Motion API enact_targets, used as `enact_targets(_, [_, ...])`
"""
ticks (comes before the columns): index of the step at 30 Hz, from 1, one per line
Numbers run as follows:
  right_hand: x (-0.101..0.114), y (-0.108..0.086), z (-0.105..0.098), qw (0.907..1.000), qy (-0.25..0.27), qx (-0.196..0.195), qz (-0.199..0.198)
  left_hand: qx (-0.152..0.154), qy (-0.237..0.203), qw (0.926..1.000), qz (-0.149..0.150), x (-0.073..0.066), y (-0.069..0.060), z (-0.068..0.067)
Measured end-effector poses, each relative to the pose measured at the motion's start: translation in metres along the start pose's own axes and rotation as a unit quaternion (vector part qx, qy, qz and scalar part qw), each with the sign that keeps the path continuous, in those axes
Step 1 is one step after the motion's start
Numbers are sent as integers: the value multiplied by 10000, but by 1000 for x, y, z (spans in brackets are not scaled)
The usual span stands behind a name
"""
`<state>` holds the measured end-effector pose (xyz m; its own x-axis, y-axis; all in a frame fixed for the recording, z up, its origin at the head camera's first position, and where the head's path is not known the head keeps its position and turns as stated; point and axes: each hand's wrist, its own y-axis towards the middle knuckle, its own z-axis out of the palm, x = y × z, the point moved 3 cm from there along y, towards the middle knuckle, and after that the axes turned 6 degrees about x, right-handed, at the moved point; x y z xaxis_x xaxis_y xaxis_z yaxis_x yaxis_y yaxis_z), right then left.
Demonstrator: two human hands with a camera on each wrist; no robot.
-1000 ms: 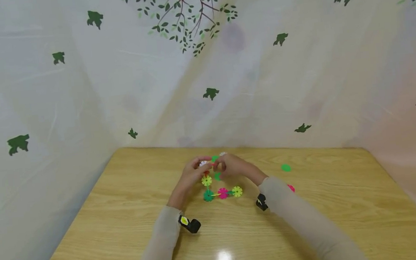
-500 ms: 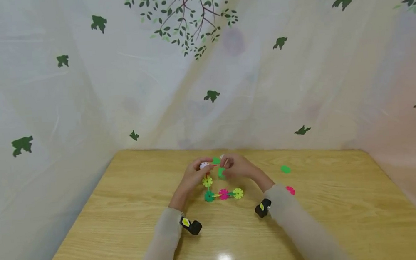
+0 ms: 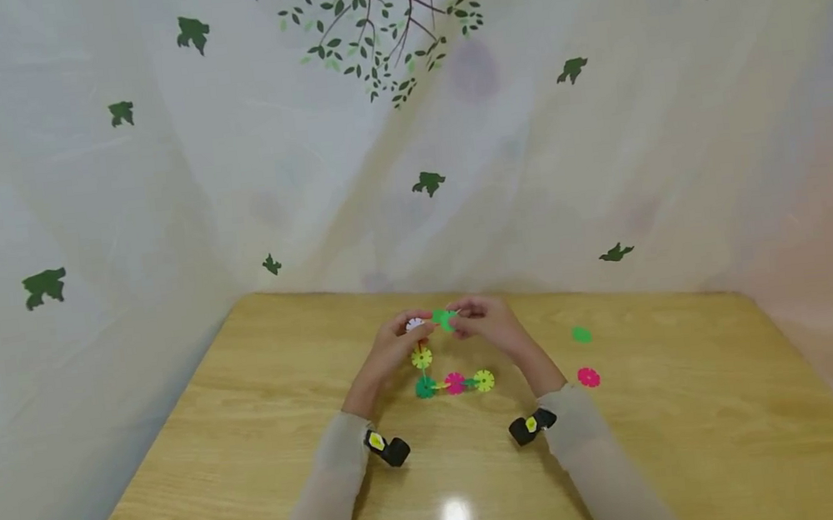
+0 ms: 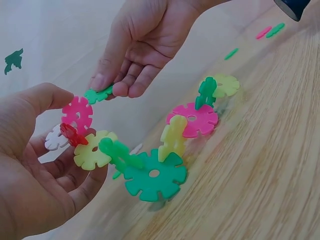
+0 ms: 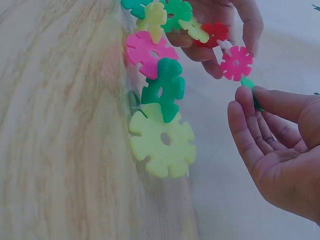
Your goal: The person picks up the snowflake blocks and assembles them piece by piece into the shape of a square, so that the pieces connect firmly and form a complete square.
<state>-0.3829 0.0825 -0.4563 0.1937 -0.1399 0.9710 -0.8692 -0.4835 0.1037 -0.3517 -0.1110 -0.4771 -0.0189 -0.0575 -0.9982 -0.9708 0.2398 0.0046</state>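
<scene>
A chain of interlocking notched plastic discs runs between the hands and the table, with a dark green disc at its corner and a pale yellow disc at one end. My left hand holds the other end, its fingers at a pink disc beside a white disc and a red one. Between thumb and fingers, my right hand pinches a green disc. That disc's edge meets the pink disc's rim; how deep it sits in a notch I cannot tell.
On the wooden table, a loose green disc and a loose pink disc lie to the right. A printed cloth hangs behind the table's far edge. Both wrists carry small black cameras.
My right hand has turned and lifted slightly, bringing the green disc from low by its fingers up to its fingertips at the pink disc. My left hand stays nearly where it was.
</scene>
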Motion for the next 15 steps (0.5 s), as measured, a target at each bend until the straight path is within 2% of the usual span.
enact_targets(5, [5,2,0,10000,-24,-16,-81,-48,56,10000,67,-4,1,1])
enact_targets(15, [5,-1,3,9999,-54,28,98,-75,-25,10000,-59,-2,-1,1])
